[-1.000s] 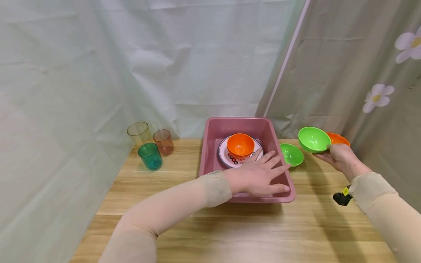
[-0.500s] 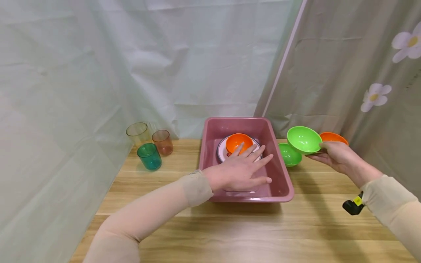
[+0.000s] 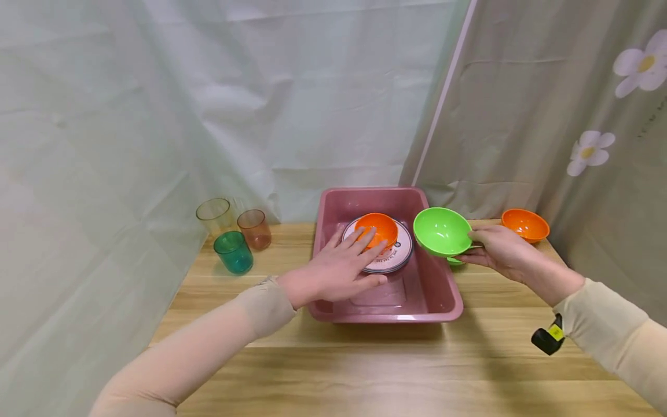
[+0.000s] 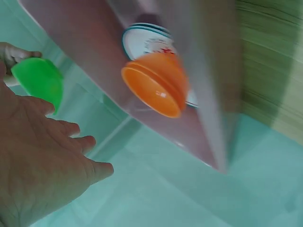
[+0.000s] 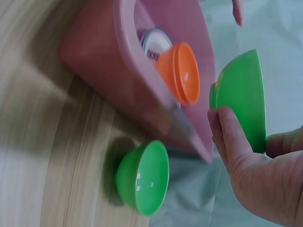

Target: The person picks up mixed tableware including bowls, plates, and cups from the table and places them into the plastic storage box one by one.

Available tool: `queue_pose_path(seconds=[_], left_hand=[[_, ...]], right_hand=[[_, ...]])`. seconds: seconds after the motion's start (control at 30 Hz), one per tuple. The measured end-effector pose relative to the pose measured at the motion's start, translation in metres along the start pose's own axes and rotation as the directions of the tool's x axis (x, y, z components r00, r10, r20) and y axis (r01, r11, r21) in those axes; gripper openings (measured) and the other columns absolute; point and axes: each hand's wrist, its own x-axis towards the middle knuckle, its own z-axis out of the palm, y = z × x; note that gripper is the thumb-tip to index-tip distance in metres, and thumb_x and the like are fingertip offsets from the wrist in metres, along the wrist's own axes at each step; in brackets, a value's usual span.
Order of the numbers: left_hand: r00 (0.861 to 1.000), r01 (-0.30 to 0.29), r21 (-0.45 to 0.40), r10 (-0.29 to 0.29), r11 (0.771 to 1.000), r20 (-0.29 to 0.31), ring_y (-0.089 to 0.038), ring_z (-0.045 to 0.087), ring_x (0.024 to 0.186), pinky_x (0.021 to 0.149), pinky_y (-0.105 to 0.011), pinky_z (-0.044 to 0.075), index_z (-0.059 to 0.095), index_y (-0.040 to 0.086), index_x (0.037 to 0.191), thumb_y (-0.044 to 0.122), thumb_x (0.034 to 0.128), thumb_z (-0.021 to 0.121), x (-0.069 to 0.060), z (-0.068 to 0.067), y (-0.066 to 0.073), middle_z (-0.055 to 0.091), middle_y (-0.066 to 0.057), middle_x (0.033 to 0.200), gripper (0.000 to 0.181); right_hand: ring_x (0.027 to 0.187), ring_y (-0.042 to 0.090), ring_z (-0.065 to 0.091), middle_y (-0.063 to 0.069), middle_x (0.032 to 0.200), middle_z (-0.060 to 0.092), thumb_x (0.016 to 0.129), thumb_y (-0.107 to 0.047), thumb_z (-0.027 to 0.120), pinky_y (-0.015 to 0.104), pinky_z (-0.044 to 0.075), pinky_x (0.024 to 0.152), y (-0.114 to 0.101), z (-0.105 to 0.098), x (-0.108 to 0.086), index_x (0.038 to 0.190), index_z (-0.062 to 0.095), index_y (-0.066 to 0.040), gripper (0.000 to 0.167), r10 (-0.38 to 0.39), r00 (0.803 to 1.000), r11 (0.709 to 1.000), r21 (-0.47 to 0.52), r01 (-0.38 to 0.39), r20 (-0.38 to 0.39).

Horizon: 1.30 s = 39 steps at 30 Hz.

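Observation:
My right hand grips a green bowl by its right side, thumb at the rim and fingers beneath, over the right wall of the pink basin. In the right wrist view this bowl is held tilted above the basin. My left hand has its fingers spread over the basin's left part and holds nothing. Beyond its fingertips, stacked orange bowls stand on plates inside the basin. A second green bowl rests on the table beside the basin, mostly hidden in the head view.
An orange bowl stands at the back right of the wooden table. At the left are a teal cup, a pink cup and a yellowish cup. Curtains hang behind and at both sides.
My right hand has carried the green bowl left, from beside the basin to over its right wall. My left hand has moved left, uncovering the basin's right part.

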Motion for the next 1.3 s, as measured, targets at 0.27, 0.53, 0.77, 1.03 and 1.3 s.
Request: queue_pose_path(seconds=[0.27, 0.53, 0.77, 1.03, 1.3], left_hand=[[0.997, 0.079, -0.046, -0.080, 0.996, -0.025, -0.029, -0.002, 0.157, 0.121, -0.055, -0.010, 0.016, 0.026, 0.166, 0.070, 0.1019, 0.029, -0.025, 0.006, -0.031, 0.002, -0.005, 0.172, 0.079], [0.992, 0.126, -0.099, -0.128, 0.987, -0.017, -0.031, 0.002, 0.157, 0.122, -0.058, -0.006, 0.018, 0.022, 0.166, 0.071, 0.1016, 0.030, -0.046, 0.009, -0.050, 0.004, -0.007, 0.172, 0.081], [0.986, 0.167, -0.118, -0.168, 0.979, -0.001, -0.031, 0.002, 0.157, 0.122, -0.057, -0.007, 0.014, 0.023, 0.166, 0.072, 0.1017, 0.026, -0.055, 0.010, -0.056, 0.007, -0.007, 0.171, 0.081], [0.983, 0.146, -0.638, -0.184, 0.756, 0.007, -0.027, 0.019, 0.154, 0.123, -0.049, 0.019, 0.023, 0.016, 0.164, 0.054, 0.1084, 0.035, -0.046, -0.005, -0.042, 0.022, -0.007, 0.169, 0.069], [0.941, 0.258, -0.965, -0.212, -0.047, 0.262, -0.040, 0.059, 0.124, 0.105, -0.048, 0.048, 0.047, -0.006, 0.140, 0.025, 0.1114, 0.038, -0.028, -0.009, -0.009, 0.059, -0.024, 0.134, 0.043]], right_hand=[[0.097, 0.016, 0.070, 0.024, 0.124, 0.057, 0.110, -0.008, 0.033, 0.042, 0.053, 0.098, 0.000, 0.039, 0.005, 0.150, 0.013, 0.024, 0.055, 0.004, 0.998, 1.000, -0.021, -0.002, 0.055], [0.106, 0.030, 0.069, 0.031, 0.125, 0.059, 0.110, -0.007, 0.036, 0.043, 0.055, 0.095, -0.002, 0.072, 0.002, 0.149, 0.022, 0.022, 0.051, 0.004, 0.994, 0.998, -0.068, 0.004, 0.108], [0.109, 0.035, 0.068, 0.033, 0.128, 0.059, 0.109, -0.008, 0.039, 0.046, 0.055, 0.096, 0.002, 0.087, 0.002, 0.150, 0.022, 0.021, 0.053, 0.005, 0.991, 0.996, -0.091, 0.007, 0.131], [0.111, 0.037, 0.067, 0.035, 0.131, 0.056, 0.109, -0.009, 0.039, 0.047, 0.055, 0.095, 0.002, 0.090, 0.004, 0.150, 0.021, 0.021, 0.053, 0.006, 0.992, 0.995, -0.098, 0.007, 0.129], [0.108, 0.035, 0.069, 0.033, 0.127, 0.059, 0.109, -0.008, 0.041, 0.045, 0.056, 0.093, 0.001, 0.094, 0.004, 0.149, 0.025, 0.020, 0.052, 0.006, 0.991, 0.995, -0.097, 0.007, 0.132]])
